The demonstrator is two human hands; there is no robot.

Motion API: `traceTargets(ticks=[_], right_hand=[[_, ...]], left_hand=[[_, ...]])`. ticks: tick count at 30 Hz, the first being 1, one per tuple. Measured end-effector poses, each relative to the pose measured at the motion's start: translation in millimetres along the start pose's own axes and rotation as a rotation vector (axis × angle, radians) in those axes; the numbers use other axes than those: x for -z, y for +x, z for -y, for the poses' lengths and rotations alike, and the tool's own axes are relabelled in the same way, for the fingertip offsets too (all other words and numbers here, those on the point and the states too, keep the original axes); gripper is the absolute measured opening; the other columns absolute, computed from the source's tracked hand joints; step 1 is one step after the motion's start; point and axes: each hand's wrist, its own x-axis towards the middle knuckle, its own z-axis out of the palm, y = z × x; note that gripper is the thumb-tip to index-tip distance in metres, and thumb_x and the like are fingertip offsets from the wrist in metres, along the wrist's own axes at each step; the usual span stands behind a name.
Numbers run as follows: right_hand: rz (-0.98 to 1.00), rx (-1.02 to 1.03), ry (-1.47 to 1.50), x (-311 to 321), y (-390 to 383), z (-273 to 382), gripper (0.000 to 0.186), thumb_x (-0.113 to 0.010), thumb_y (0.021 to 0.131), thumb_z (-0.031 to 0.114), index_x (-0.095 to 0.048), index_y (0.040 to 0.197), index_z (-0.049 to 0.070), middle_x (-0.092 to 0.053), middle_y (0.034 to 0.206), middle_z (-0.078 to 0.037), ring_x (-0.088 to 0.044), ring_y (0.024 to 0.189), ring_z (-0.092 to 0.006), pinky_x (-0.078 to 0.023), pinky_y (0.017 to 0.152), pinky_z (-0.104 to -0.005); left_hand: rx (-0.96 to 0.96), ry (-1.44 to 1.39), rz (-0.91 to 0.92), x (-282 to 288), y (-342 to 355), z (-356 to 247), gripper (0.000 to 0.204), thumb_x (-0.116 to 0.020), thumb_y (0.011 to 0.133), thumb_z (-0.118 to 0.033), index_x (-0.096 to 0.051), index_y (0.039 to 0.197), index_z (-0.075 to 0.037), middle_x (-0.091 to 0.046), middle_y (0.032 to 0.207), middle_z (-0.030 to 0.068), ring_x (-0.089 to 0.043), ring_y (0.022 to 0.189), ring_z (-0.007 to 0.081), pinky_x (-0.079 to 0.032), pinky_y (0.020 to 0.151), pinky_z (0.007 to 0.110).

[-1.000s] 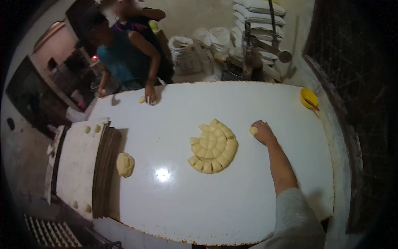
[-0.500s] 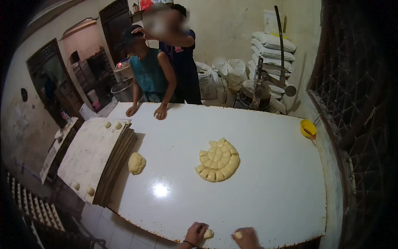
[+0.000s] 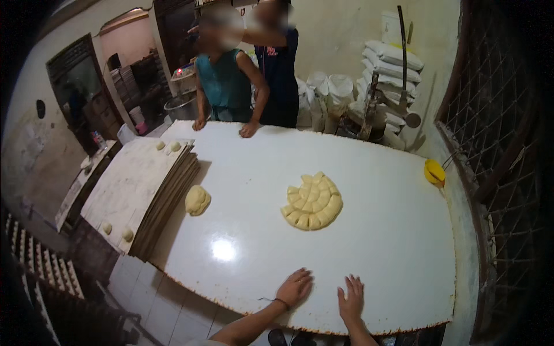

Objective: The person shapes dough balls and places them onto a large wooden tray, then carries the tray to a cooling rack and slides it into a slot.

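Note:
My left hand [image 3: 295, 286] rests palm down near the front edge of the white table, its fingers stretched forward. My right hand [image 3: 351, 298] lies palm down to the right of it, fingers apart. Whatever is under the two palms is hidden. Farther in on the table sits a round of pale dough [image 3: 311, 203], cut into several pieces, with a gap at its upper left. At the left a smooth dough lump [image 3: 197, 200] lies beside the stack of boards.
Several small dough balls [image 3: 127, 234] sit on the stacked boards [image 3: 133, 184] at the left. A yellow bowl [image 3: 434, 172] stands at the table's right edge. Two people, one with a hand [image 3: 249, 129] on the far edge, stand beyond the white table [image 3: 398, 248]. Sacks [image 3: 392, 57] are piled behind.
Both hands have moved forward from the front edge, and their fingers have straightened. The small dough pieces seen at them before are out of sight. The view has shifted.

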Motion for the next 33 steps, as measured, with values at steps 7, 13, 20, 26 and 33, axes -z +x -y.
traceTargets(ticks=[7,13,20,26,33], right_hand=[[0.291,-0.127,0.061,45,-70,-35,0.035,-0.073,0.090,0.021,-0.065,0.117,0.000,-0.058,0.122,-0.026,-0.053,0.119,-0.0445,-0.039,0.107,-0.0550],[0.257,0.023,0.148,-9,-52,14,0.040,-0.068,0.094,0.023,-0.064,0.127,0.001,-0.058,0.139,-0.021,-0.042,0.141,-0.0385,-0.028,0.120,-0.0504],[0.026,-0.053,0.172,22,-3,-7,0.047,-0.064,0.099,0.027,-0.056,0.136,0.000,-0.052,0.143,-0.024,-0.042,0.138,-0.0426,-0.035,0.115,-0.0495],[0.271,-0.011,0.243,52,-88,-8,0.036,-0.063,0.100,0.025,-0.064,0.130,0.005,-0.061,0.134,-0.017,-0.050,0.130,-0.0375,-0.040,0.110,-0.0503],[0.228,0.024,0.103,-21,-36,-3,0.040,-0.067,0.094,0.021,-0.062,0.128,0.000,-0.060,0.133,-0.017,-0.048,0.134,-0.0376,-0.034,0.116,-0.0495]], left_hand=[[0.078,0.198,0.405,-38,-100,79,0.025,-0.065,0.094,-0.020,-0.066,0.116,-0.008,-0.065,0.125,0.0119,-0.053,0.131,0.0279,-0.044,0.110,0.044],[-0.006,-0.018,0.130,-47,-65,37,0.034,-0.057,0.098,-0.019,-0.061,0.128,-0.005,-0.060,0.136,0.0155,-0.051,0.134,0.0321,-0.040,0.114,0.043],[0.144,-0.035,0.018,-58,-41,80,0.033,-0.058,0.098,-0.019,-0.063,0.127,-0.005,-0.061,0.133,0.0154,-0.052,0.131,0.0333,-0.040,0.115,0.043],[0.116,-0.270,0.207,13,-107,47,0.025,-0.062,0.098,-0.018,-0.068,0.118,-0.006,-0.063,0.132,0.0123,-0.056,0.128,0.0312,-0.045,0.110,0.045],[0.259,-0.259,-0.023,51,-10,-22,0.032,-0.058,0.100,-0.020,-0.064,0.126,-0.003,-0.061,0.133,0.0158,-0.056,0.127,0.0324,-0.043,0.112,0.039]])
